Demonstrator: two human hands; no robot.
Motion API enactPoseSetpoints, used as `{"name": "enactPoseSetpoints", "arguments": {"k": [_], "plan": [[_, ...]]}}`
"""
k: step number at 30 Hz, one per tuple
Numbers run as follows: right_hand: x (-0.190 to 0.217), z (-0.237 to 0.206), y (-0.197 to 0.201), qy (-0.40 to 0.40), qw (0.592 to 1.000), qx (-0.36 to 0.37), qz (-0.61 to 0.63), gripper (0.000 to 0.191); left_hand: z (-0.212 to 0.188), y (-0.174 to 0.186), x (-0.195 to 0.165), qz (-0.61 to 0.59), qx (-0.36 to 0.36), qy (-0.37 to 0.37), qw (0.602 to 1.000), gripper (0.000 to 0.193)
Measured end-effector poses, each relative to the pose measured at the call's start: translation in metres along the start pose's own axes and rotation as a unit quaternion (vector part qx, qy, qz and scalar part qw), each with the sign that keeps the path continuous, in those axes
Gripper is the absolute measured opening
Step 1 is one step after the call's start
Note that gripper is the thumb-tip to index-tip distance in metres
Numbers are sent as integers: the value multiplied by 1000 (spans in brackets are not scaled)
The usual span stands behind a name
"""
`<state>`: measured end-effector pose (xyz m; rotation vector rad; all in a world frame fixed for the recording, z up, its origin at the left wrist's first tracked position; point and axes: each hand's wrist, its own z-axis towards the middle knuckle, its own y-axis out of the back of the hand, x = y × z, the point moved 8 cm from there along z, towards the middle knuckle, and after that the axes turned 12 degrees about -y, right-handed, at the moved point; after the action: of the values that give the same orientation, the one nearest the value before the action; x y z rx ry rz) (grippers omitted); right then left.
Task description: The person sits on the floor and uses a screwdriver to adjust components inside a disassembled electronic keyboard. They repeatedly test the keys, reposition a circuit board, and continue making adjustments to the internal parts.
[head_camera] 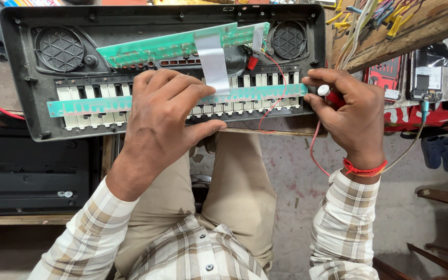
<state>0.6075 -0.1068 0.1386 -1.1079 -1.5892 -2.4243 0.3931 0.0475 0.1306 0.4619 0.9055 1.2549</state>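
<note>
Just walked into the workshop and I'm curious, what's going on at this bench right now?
A person has an opened electronic keyboard lying with its insides up. Their left hand presses flat on the long green circuit strip over the white keys. Their right hand grips a red-handled tool at the strip's right end. A second green board with a grey ribbon cable lies tilted above, between two round speakers.

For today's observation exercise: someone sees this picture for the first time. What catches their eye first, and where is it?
First, the opened electronic keyboard lying upside down across the top, its long green circuit board stretched over the white keys. The left hand presses flat on that board at centre, while the right hand grips a red-handled screwdriver at the board's right end. A grey ribbon cable runs up to a second green board.
</note>
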Motion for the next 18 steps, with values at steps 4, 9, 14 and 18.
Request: {"name": "enactPoseSetpoints", "arguments": {"k": [4,9,14,18], "plan": [[-2,1,-2,-16,1000,6,-5,33,0,0,0,3,3,-1,1000,47],[-2,2,-2,-24,1000,10,-4,31,0,-2,1,4,6,5,1000,46],[-1,3,-2,-37,999,13,3,33,-1,-3,1,4,5,7,1000,47],[3,3,1,-37,999,-1,-14,41,-1,-2,0,6,4,7,1000,47]]}}
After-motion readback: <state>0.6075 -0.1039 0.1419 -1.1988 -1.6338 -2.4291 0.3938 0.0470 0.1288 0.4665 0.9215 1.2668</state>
